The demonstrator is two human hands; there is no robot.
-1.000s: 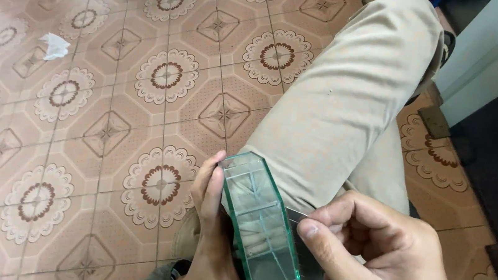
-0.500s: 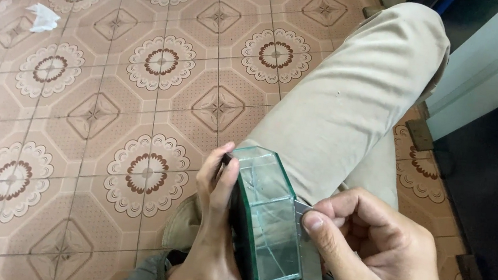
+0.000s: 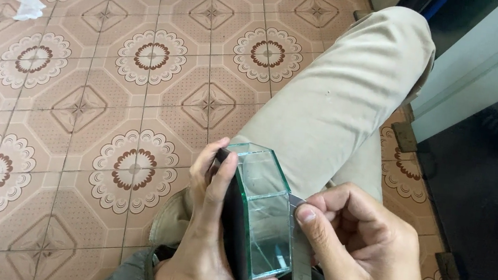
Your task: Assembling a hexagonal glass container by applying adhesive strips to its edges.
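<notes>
the patterned floor tiles (image 3: 77, 108) fill most of the view, pinkish brown squares with round flower medallions and diamond motifs. across the right half runs the person's bent leg in khaki trousers (image 3: 341, 100), the knee up near the top edge. to the right of the leg stands a pale blue-white door frame (image 3: 488, 67) with dark glass beside it, and a dark mat or floor area below that.

in the lower middle, over the lap, sits a small glass box (image 3: 256, 213), greenish at its edges, with angled corners and an inner divider that splits it into two compartments. a black backing or side shows along its left face.

the left hand (image 3: 206, 241) grasps the glass box: the fingers lie up along the dark left side and the thumb curls under the near bottom corner, so the box is clamped between them.

the right hand (image 3: 360, 259) is curled, its thumb and forefinger pinching a thin grey metal strip (image 3: 301, 258) that runs down the right edge of the box, touching the glass. whether it is a ruler or a blade i cannot tell.

far off at the upper left, a crumpled white scrap of paper (image 3: 27, 6) lies on the tiles, well apart from everything else.
</notes>
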